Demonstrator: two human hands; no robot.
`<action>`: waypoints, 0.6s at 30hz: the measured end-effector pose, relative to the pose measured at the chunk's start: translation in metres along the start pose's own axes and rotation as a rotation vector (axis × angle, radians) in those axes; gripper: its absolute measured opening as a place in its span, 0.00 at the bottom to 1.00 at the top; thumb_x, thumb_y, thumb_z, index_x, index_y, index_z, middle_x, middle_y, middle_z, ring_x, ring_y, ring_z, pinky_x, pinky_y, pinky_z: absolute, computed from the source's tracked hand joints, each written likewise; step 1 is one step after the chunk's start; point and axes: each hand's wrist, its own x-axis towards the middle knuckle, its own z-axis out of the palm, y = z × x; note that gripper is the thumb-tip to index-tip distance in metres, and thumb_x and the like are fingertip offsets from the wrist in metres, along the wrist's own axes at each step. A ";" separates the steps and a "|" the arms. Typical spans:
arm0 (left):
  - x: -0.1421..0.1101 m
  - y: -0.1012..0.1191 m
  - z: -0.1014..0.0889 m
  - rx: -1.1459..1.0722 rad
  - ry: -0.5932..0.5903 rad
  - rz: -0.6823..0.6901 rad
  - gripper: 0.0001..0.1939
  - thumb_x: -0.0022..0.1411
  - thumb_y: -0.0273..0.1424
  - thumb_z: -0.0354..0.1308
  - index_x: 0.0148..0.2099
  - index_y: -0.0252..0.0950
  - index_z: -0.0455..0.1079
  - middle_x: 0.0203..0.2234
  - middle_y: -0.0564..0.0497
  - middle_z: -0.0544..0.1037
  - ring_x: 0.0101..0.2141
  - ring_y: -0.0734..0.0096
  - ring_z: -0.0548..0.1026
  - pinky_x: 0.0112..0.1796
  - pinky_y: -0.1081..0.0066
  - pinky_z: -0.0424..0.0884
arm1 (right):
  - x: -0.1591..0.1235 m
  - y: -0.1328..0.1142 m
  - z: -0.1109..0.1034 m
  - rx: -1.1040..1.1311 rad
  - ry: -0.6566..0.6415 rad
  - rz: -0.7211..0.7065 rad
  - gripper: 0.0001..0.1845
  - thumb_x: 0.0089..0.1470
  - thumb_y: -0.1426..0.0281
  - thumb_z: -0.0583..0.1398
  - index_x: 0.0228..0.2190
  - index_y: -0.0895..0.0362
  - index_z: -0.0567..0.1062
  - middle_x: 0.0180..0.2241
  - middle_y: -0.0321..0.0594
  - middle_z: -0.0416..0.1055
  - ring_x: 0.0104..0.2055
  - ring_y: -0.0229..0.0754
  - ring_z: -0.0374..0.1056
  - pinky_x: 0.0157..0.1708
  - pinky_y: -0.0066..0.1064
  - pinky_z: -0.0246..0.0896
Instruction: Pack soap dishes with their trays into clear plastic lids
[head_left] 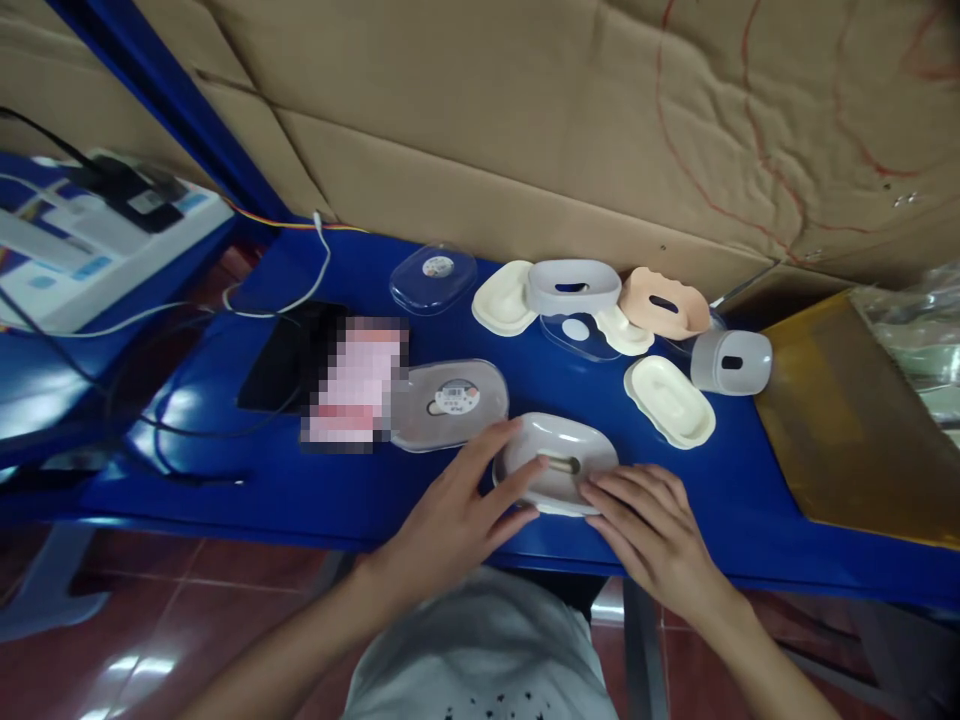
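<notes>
A light grey oval soap dish [562, 435] with a slot in its floor lies near the table's front edge. My left hand [469, 495] grips its left end, one finger reaching inside near the slot. The fingers of my right hand [649, 520] press together on the dish's right end. A cream edge shows beneath the dish; what it belongs to is mostly hidden. Just to the left lies another grey dish [484, 405], covered by a clear lid with a round label [458, 397].
Along the back are a clear lid [409, 285], cream trays [502, 305], a grey dish [551, 298] and a peach dish [686, 318]. A cream tray [671, 400] and grey piece [754, 362] lie right, beside a cardboard box [847, 430]. Left are a pixelated phone-like object [356, 385], cables and a power strip [45, 285].
</notes>
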 end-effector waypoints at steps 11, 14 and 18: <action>-0.006 -0.003 0.004 0.009 -0.084 0.084 0.17 0.76 0.32 0.61 0.62 0.33 0.71 0.67 0.38 0.72 0.74 0.48 0.62 0.69 0.49 0.71 | -0.005 -0.012 0.016 -0.099 -0.008 -0.104 0.33 0.68 0.72 0.65 0.70 0.56 0.66 0.54 0.43 0.83 0.60 0.50 0.77 0.65 0.52 0.69; -0.007 -0.002 0.004 0.030 -0.081 0.094 0.16 0.76 0.32 0.62 0.62 0.32 0.72 0.65 0.39 0.74 0.72 0.50 0.64 0.68 0.51 0.72 | -0.011 -0.010 0.016 -0.081 -0.032 -0.105 0.30 0.68 0.74 0.65 0.68 0.57 0.68 0.58 0.44 0.81 0.65 0.50 0.74 0.67 0.53 0.67; -0.003 -0.001 0.003 0.093 -0.087 0.121 0.15 0.77 0.32 0.61 0.61 0.32 0.72 0.64 0.39 0.75 0.70 0.48 0.67 0.68 0.49 0.72 | 0.005 0.014 0.006 -0.009 -0.064 -0.097 0.29 0.72 0.70 0.61 0.70 0.53 0.66 0.62 0.44 0.78 0.68 0.49 0.70 0.69 0.54 0.64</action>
